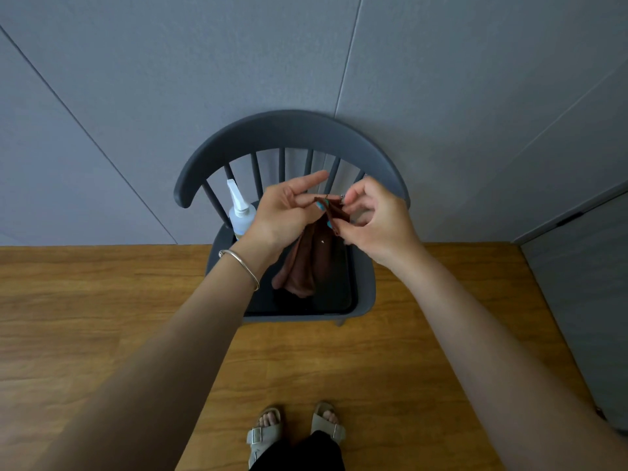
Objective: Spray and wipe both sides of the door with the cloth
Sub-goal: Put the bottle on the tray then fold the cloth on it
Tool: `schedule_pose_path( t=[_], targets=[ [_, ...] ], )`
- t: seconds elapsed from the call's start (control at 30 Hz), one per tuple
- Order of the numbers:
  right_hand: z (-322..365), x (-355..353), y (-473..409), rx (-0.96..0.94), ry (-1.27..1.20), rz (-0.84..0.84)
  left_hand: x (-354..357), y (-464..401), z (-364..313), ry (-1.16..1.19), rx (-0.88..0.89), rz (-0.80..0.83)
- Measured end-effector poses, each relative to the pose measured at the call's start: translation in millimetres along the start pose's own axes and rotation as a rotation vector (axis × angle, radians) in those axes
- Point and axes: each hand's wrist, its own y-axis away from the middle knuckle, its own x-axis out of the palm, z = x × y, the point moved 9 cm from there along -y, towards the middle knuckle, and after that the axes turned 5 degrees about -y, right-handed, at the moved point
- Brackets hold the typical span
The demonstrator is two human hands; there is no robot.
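Observation:
A brown cloth [307, 263] hangs down over the seat of a dark grey chair [289, 130]. My left hand [285, 215] and my right hand [377, 222] both pinch its top edge, close together above the seat. A clear spray bottle [240, 212] with a white nozzle stands upright on the seat's back left, just behind my left hand. A grey panel at the far right edge [584, 283] may be the door; I cannot tell for sure.
The chair stands against a grey panelled wall [136, 96]. Wooden floor [85, 317] spreads to the left and right of it. My feet in sandals [295, 430] stand just in front of the chair.

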Motion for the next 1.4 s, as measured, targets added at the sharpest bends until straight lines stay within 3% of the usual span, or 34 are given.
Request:
schedule_pose_path(
  t=[0.23, 0.43, 0.53, 0.73, 1.03, 1.3, 1.4],
  targets=[
    [-45.2, 18.4, 13.9, 0.235, 0.355, 0.315, -18.2, -0.9, -31.2, 0.019, 0.091, -0.088],
    [-56.2, 11.5, 31.9, 0.324, 0.606, 0.437, -47.1, -2.9, -52.8, 0.013, 0.156, -0.221],
    [-44.3, -5.7, 24.6, 0.193, 0.815, 0.329, -59.3, -3.5, -51.3, -0.043, 0.148, -0.253],
    [-24.1, -45.1, 2.3, -0.016, 0.652, 0.107, -78.5, -11.7, -34.1, -0.257, 0.097, -0.314],
    [-24.3, -89.7, -9.1, 0.029, 0.077, -0.291, -74.0, -18.8, -11.2, -0.675, 0.124, -0.244],
    [-60.1, -88.6, -36.7, 0.145, 0.502, -0.283, -63.9, -47.5, 8.9, -0.691, 0.042, -0.315],
    [-63.4, -92.9, -42.5, 0.185, 0.369, -0.335, -62.4, -56.2, -1.8, -0.658, 0.058, -0.37]
  ],
)
